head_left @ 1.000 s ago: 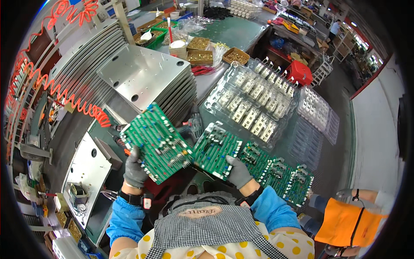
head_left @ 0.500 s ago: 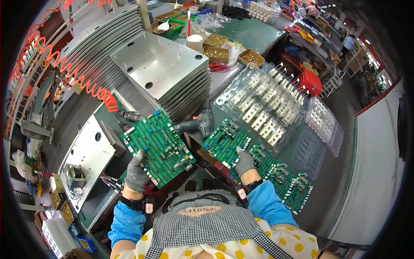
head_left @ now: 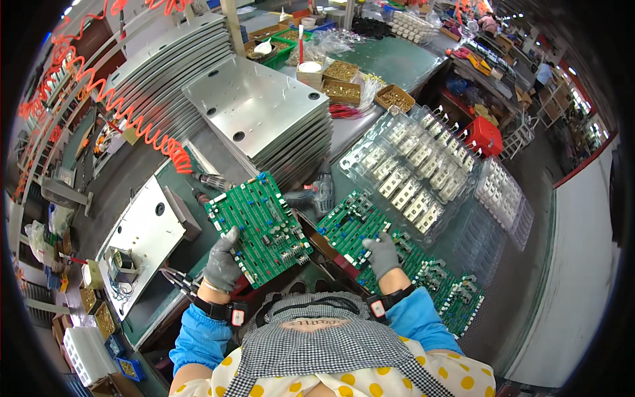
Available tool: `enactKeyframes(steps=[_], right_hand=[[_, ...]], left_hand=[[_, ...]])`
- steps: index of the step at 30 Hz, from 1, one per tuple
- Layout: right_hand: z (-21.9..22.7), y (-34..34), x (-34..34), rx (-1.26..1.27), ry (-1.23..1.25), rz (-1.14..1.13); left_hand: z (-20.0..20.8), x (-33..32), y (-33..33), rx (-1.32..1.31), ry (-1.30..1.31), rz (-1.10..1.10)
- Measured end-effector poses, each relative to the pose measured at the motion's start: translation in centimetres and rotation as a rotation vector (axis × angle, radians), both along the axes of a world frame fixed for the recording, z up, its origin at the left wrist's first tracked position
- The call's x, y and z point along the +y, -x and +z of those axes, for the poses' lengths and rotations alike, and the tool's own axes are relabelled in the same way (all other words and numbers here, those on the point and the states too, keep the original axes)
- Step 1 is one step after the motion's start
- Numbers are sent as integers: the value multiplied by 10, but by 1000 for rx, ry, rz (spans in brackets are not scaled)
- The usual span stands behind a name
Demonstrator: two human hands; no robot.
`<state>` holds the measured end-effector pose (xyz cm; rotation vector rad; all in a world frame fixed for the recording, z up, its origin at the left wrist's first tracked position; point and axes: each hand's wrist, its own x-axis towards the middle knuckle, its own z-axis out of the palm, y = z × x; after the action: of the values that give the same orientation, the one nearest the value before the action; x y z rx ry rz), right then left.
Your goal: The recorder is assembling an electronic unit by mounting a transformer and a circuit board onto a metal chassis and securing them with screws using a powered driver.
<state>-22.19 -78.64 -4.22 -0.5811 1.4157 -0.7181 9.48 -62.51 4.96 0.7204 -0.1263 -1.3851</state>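
Note:
My left hand (head_left: 223,263), in a grey glove, grips a green circuit board (head_left: 261,228) by its lower left edge, thumb on top. The board is tilted in front of my apron and crowded with small components. My right hand (head_left: 381,255), also gloved, is at the lower right edge of a second green circuit board (head_left: 350,221), thumb and fingers bent over it; the fingertips are partly hidden. More green circuit boards (head_left: 456,301) lie in a row on the right, beside and beyond my right wrist.
Stacked metal panels (head_left: 258,99) stand ahead, a power drill (head_left: 323,193) beside them. Clear trays of white parts (head_left: 413,169) lie to the right. On the left are a white panel (head_left: 145,228) with a transformer (head_left: 121,261) and a coiled orange hose (head_left: 132,122). Boxes of small brass parts (head_left: 340,90) sit farther back.
The whole view has shifted slightly. My right thumb and fingers have bent and changed position at the board's edge. My left hand keeps its hold on the circuit board.

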Motion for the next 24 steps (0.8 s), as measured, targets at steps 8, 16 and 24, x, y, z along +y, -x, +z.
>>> enactKeyframes(steps=[8,16,24], right_hand=[[-29,26,3,673,449,366],[-14,5,5,574,421,530],[56,-24,21,115,796,733]], left_hand=[[-5,-4,17,66,-38,19],[-6,-5,29,64,-63,63],[9,6,39,-17,-59,5]])
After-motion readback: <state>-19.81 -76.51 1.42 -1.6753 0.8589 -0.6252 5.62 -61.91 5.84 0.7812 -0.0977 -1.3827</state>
